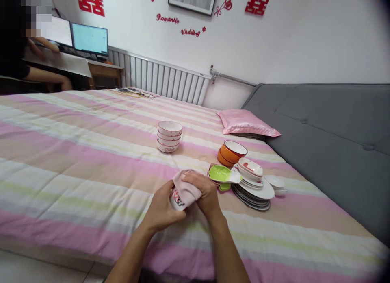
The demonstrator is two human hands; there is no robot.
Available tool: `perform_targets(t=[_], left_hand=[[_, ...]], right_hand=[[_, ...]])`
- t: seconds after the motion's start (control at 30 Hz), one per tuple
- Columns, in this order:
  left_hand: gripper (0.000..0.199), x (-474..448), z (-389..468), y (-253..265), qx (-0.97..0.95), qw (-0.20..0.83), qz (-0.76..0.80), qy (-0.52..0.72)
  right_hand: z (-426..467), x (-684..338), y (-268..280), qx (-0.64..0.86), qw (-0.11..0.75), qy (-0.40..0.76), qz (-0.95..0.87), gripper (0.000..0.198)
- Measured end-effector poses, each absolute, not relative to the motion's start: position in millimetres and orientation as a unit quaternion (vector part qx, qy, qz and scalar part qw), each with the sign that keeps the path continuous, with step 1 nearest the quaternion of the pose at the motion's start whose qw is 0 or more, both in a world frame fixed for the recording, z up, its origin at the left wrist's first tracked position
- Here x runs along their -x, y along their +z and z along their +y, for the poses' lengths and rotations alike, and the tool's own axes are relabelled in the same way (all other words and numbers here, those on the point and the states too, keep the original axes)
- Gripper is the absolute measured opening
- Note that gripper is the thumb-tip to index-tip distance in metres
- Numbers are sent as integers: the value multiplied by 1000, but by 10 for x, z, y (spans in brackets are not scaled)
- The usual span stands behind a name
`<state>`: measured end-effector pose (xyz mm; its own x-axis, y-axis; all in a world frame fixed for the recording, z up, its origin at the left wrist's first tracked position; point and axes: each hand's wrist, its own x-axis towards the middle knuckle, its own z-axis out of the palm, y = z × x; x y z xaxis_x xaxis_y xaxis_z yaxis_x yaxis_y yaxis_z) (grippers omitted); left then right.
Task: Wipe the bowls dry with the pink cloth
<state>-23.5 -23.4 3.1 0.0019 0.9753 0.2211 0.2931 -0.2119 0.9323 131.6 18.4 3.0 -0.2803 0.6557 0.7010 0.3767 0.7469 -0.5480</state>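
Note:
Both hands are at the near middle of the bed. My left hand grips a small white bowl with a red and black print, tilted on its side. Over the bowl lies a pale pink cloth. My right hand is closed on the cloth and presses it against the bowl; some of its fingers are hidden. Close to the right hand rest a green and white spoon and a stack of plates. Beyond the hands stands a stack of several white bowls.
Orange bowls are stacked behind the plates, with a white dish on top of the plates. A pink pillow lies by the grey headboard. Cables lie at the far edge. Another person sits by monitors.

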Motion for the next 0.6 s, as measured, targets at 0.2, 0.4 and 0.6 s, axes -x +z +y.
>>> perform_targets(t=[0.2,0.4,0.6], left_hand=[[73,276,-187,-77,-621,393,475,485],[69,247,-167,-32,-573,454,442,520],[64,208,-111,-151,-481,474,392,625]], right_hand=[[232,-1410,-25,323,543,224,-741,26],[256,-1403,-10,364,571,293,-675,24],[325,-1211,-195,427,638,382,-514,21]])
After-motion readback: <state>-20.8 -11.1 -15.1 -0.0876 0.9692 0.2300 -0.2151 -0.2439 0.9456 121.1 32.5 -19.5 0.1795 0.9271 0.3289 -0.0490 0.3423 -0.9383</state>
